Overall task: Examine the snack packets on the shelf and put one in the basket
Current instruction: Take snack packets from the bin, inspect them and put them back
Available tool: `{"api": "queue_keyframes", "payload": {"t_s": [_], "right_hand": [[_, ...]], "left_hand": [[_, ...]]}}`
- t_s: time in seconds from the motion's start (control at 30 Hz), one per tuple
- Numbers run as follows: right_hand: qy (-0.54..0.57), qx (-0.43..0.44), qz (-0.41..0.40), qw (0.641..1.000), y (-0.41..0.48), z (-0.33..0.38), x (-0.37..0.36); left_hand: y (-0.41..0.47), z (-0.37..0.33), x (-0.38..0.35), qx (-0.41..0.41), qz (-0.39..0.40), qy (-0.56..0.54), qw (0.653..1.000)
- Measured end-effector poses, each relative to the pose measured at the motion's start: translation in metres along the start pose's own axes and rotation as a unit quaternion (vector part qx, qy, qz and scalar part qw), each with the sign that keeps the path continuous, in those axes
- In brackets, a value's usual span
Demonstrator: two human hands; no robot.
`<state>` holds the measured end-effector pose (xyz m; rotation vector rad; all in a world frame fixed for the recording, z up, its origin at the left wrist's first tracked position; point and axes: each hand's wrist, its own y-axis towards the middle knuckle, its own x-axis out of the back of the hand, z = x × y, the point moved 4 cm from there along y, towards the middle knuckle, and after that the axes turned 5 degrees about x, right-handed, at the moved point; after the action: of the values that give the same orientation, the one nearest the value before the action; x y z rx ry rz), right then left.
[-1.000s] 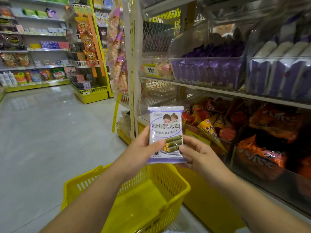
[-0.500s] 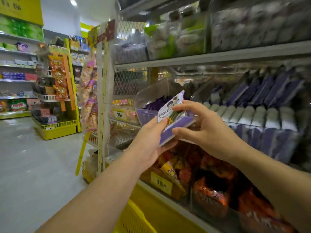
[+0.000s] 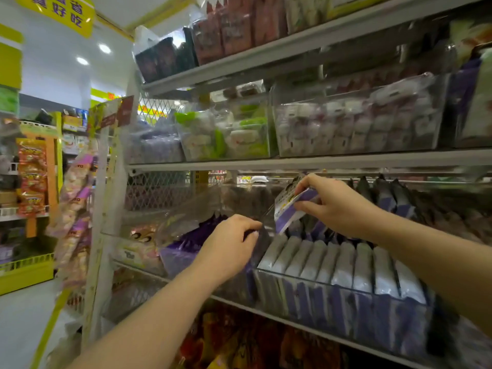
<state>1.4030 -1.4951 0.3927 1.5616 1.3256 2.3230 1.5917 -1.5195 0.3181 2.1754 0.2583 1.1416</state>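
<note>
Shelving unit [image 3: 319, 162] with three grey boards, each carrying clear bins [image 3: 359, 145] of wrapped snacks. On the lowest board, we see one bin's front wall standing before a row of upright purple-and-white packets [image 3: 343, 262], roughly nine tops showing. Our right hand [image 3: 338, 209] pinches one snack packet [image 3: 288, 209] between thumb and fingers, above that row and close under the board overhead. Our left hand [image 3: 231, 246] curls at the bin's corner; we cannot tell whether it holds anything.

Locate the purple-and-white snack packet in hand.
Head view, centre-right: the snack packet is pinched in the right hand, just above the row of white-topped packets in the clear bin.
</note>
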Motion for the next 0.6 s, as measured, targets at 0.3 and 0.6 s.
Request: {"api": "queue_keyframes", "payload": {"t_s": [0.3,0.6], "right_hand": [[-0.062,-0.054,0.046,0.996,0.035,-0.015,-0.006],[-0.121,-0.081,0.065,0.987,0.039,-0.007,-0.001]], "left_hand": [[0.031,0.010,-0.032,-0.073,0.017,0.050,0.996],[0.039,-0.004,-0.027,-0.121,-0.031,0.007,0.992]]}}
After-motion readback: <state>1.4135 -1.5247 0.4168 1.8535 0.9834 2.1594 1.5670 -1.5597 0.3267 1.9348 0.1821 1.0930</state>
